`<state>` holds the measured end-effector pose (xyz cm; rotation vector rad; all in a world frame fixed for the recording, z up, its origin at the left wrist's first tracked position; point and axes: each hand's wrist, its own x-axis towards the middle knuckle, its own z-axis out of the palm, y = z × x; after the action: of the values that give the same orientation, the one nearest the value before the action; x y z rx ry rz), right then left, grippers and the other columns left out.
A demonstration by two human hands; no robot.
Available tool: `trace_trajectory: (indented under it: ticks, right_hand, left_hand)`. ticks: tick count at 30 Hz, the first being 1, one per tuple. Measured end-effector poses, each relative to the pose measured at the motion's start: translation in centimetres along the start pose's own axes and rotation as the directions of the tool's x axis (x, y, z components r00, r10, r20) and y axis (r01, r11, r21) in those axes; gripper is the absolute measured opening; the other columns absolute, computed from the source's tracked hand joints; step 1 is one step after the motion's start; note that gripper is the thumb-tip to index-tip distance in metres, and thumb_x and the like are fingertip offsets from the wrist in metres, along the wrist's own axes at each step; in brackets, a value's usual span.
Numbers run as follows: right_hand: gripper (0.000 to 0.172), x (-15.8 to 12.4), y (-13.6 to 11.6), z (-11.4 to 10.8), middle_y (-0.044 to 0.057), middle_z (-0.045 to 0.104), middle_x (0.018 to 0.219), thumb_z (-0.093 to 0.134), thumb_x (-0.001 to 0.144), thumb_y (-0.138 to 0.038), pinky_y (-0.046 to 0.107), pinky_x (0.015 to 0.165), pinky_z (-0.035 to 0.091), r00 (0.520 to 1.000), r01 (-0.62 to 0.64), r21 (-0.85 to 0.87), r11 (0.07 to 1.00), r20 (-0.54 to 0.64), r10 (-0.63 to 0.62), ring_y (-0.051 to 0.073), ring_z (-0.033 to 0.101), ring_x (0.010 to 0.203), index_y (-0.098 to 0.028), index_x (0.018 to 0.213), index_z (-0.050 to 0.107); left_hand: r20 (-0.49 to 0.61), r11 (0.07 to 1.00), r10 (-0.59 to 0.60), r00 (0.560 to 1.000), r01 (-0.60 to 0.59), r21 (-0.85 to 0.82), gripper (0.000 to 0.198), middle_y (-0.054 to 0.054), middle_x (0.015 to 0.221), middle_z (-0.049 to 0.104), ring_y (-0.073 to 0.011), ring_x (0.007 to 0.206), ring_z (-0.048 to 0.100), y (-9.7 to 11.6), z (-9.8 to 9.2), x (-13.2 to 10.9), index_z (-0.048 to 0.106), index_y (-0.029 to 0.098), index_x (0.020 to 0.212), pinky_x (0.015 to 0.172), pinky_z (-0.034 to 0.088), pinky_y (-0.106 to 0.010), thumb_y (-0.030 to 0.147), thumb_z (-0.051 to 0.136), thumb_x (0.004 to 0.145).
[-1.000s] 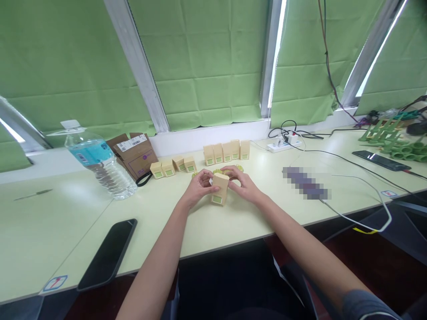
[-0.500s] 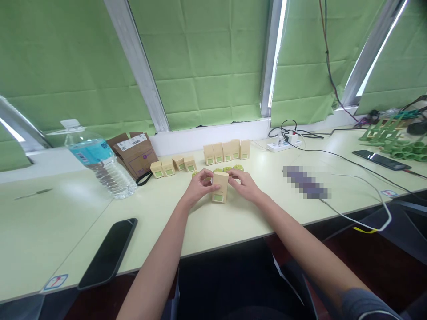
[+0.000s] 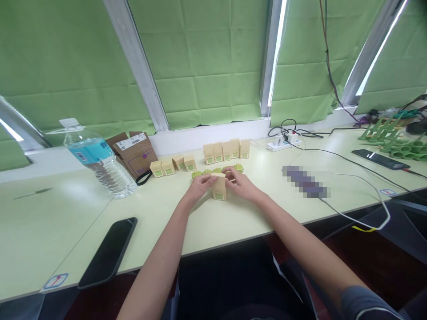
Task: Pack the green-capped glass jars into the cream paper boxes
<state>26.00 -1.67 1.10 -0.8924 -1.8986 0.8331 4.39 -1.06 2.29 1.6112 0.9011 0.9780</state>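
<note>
Between my hands a small tan cardboard box [image 3: 219, 186] stands upright, with a green patch low on its front. My left hand [image 3: 199, 188] grips its upper left side, thumb near the top edge. On the other side my right hand [image 3: 242, 183] has its fingers curled against the box's upper right edge. Just behind sits a row of small green round pieces [image 3: 196, 174], partly covered by my hands and the box. Farther back stand several matching boxes [image 3: 227, 151], and another group of boxes [image 3: 167, 167] is to the left.
At left stand a large water bottle [image 3: 100, 160] and an opened brown carton [image 3: 135, 155]. A black phone [image 3: 108, 253] lies near the front edge. To the right are a power strip [image 3: 283, 144], a blurred-out object with a white cable [image 3: 356, 215], another phone [image 3: 380, 159] and green plastic parts [image 3: 400, 144].
The box has moved slightly away from me and sits a little higher in view. My left fingers have come down around its top, and more green pieces show behind.
</note>
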Motion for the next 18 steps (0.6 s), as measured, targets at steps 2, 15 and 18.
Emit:
trace_trajectory:
  ticks: [2, 15, 18]
  right_hand:
    - [0.031, 0.0, 0.0, 0.0, 0.007, 0.071, 0.106, 0.051, 0.099, -0.044, 0.035, 0.08, 0.055, 1.0, -0.024, -0.017, 1.0, 0.014, 0.025, 0.019, 0.068, 0.089, -0.023, 0.122, 0.052]
    - [0.031, 0.0, -0.4, 0.2, 0.008, 0.068, 0.111, 0.056, 0.094, -0.037, 0.033, 0.078, 0.051, 0.999, 0.013, -0.135, 0.991, 0.041, -0.007, 0.017, 0.063, 0.084, -0.021, 0.12, 0.059]
    - [0.029, -0.1, -0.7, 0.2, 0.009, 0.068, 0.116, 0.052, 0.096, -0.033, 0.034, 0.081, 0.051, 0.996, 0.063, -0.125, 0.99, 0.067, -0.055, 0.018, 0.063, 0.088, -0.02, 0.12, 0.06]
  left_hand:
    - [-0.005, 1.0, 0.011, 1.0, -0.011, -0.005, 0.044, -0.008, 0.101, 0.071, -0.0239, 0.1, 0.063, 0.1, 0.1, 0.0, 0.074, 0.016, 0.097, 0.092, 0.047, -0.036, 0.058, 0.067, 0.087]
    - [-0.025, 0.999, -0.027, 0.999, 0.026, -0.04, 0.046, -0.005, 0.088, 0.064, -0.017, 0.08, 0.057, 0.5, 1.4, -0.2, 0.07, 0.015, 0.092, 0.073, 0.043, -0.029, 0.06, 0.069, 0.084]
    - [-0.043, 0.999, -0.026, 0.999, 0.025, -0.045, 0.042, -0.002, 0.085, 0.061, -0.0149, 0.076, 0.055, 0.5, 1.6, -0.3, 0.066, 0.016, 0.09, 0.07, 0.042, -0.028, 0.058, 0.071, 0.084]
